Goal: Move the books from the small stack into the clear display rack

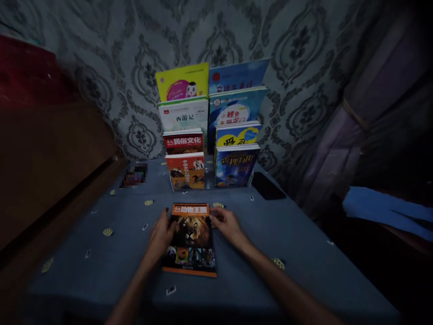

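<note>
A book with a lion's face on its black and orange cover (191,234) is in front of me, low over the table or lying on it; I cannot tell which. My left hand (163,232) grips its left edge, thumb on the cover and the other fingers partly hidden. At the upper right edge, my right hand (226,225) pinches the book between thumb and fingers. Beyond it stands a tiered clear rack (210,183) with two columns of books, among them an orange book (185,171) and a dark blue book (235,166) in front.
A blue patterned cloth covers the table (111,266). Right of the rack lies a dark flat object (269,185); a blurred-out item (134,175) is at the left. Brown furniture (50,167) borders the left side, and a curtain (334,149) hangs at the right.
</note>
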The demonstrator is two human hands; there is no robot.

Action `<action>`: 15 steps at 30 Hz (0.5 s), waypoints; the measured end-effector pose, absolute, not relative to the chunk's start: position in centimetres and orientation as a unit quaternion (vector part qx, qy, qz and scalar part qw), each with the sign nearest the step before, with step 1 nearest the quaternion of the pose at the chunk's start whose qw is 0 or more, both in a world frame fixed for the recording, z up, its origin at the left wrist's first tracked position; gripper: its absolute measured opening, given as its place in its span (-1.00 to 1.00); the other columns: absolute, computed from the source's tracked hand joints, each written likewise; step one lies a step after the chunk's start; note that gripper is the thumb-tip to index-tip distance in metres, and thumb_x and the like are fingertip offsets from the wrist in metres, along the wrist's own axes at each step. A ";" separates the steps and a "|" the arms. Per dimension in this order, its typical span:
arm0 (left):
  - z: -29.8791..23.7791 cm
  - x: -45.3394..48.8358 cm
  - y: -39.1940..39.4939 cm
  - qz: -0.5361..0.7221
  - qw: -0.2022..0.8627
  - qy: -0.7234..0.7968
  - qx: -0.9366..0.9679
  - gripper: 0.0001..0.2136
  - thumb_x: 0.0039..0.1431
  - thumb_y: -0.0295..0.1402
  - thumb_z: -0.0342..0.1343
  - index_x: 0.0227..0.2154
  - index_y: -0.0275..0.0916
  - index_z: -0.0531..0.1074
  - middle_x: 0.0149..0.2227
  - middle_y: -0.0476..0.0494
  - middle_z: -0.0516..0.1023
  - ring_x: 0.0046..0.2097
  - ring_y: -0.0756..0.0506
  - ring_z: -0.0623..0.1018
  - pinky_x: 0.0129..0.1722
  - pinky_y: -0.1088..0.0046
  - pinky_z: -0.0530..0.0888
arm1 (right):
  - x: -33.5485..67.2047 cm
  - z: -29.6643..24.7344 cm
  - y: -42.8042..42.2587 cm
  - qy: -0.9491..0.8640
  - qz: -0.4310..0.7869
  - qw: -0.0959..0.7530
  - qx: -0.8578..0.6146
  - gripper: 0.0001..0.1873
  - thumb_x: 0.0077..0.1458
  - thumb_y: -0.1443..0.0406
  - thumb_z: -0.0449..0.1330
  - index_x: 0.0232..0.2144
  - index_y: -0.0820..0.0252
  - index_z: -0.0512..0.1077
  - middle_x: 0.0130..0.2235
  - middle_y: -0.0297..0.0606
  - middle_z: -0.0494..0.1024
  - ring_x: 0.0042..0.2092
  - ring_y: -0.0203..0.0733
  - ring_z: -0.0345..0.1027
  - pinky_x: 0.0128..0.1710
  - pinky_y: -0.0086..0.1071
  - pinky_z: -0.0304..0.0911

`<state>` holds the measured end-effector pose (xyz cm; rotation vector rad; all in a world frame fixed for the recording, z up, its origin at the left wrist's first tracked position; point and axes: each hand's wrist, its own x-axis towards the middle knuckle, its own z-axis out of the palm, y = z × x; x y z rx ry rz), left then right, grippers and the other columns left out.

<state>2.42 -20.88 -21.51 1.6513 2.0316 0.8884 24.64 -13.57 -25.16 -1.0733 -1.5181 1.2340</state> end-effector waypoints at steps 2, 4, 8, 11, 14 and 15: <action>-22.3 1.2 -19.9 0.381 0.286 0.697 0.536 -0.64 0.10 -0.35 0.07 -0.03 -0.34 0.37 -0.31 -0.18 0.57 -0.21 -0.17 0.56 -0.17 0.32 0.44 | 24.5 -25.2 -13.5 -0.601 0.506 0.444 -0.431 -0.78 -0.13 0.22 0.24 -0.36 0.16 0.52 -0.52 -0.34 0.50 -0.47 -0.19 0.40 -0.47 -0.32 0.41; -22.5 0.3 -19.3 0.418 0.372 0.670 0.488 -0.69 0.05 -0.29 0.12 -0.16 -0.35 0.44 -0.35 -0.17 0.57 -0.31 -0.12 0.55 -0.35 0.43 0.43 | 24.4 -25.2 -13.4 -0.593 0.514 0.445 -0.432 -0.75 -0.17 0.22 0.27 -0.36 0.16 0.52 -0.49 -0.32 0.53 -0.45 -0.18 0.42 -0.46 -0.31 0.40; -22.1 -0.1 -19.0 0.472 0.521 0.594 0.392 -0.55 -0.16 -0.12 0.30 -0.25 -0.37 0.49 -0.42 -0.12 0.56 -0.53 0.01 0.44 -0.66 0.58 0.20 | 24.3 -25.0 -13.3 -0.572 0.526 0.449 -0.441 -0.64 -0.29 0.19 0.33 -0.34 0.17 0.49 -0.49 -0.33 0.52 -0.44 -0.19 0.43 -0.50 -0.36 0.36; -21.4 0.1 -19.0 0.504 0.550 0.552 0.374 -0.55 -0.25 -0.11 0.36 -0.35 -0.37 0.50 -0.53 -0.03 0.48 -0.62 0.08 0.34 -0.70 0.61 0.13 | 24.3 -24.5 -13.5 -0.563 0.555 0.432 -0.435 -0.55 -0.31 0.08 0.33 -0.33 0.18 0.45 -0.54 -0.41 0.47 -0.58 -0.30 0.31 -0.65 -0.45 0.20; -20.8 0.4 -18.8 0.532 0.537 0.533 0.381 -0.63 -0.19 -0.16 0.35 -0.39 -0.36 0.50 -0.60 0.03 0.41 -0.65 0.11 0.26 -0.71 0.61 0.08 | 24.4 -23.8 -14.0 -0.569 0.596 0.378 -0.422 -0.52 -0.23 -0.03 0.28 -0.34 0.19 0.41 -0.65 -0.52 0.33 -0.71 -0.40 0.13 -0.76 -0.52 -0.04; -20.6 0.4 -18.8 0.537 0.533 0.528 0.385 -0.65 -0.17 -0.17 0.34 -0.40 -0.35 0.51 -0.60 0.03 0.40 -0.66 0.12 0.25 -0.71 0.61 0.07 | 24.4 -23.5 -14.1 -0.569 0.608 0.363 -0.418 -0.51 -0.21 -0.05 0.26 -0.34 0.19 0.40 -0.68 -0.55 0.29 -0.73 -0.40 0.11 -0.78 -0.53 -0.09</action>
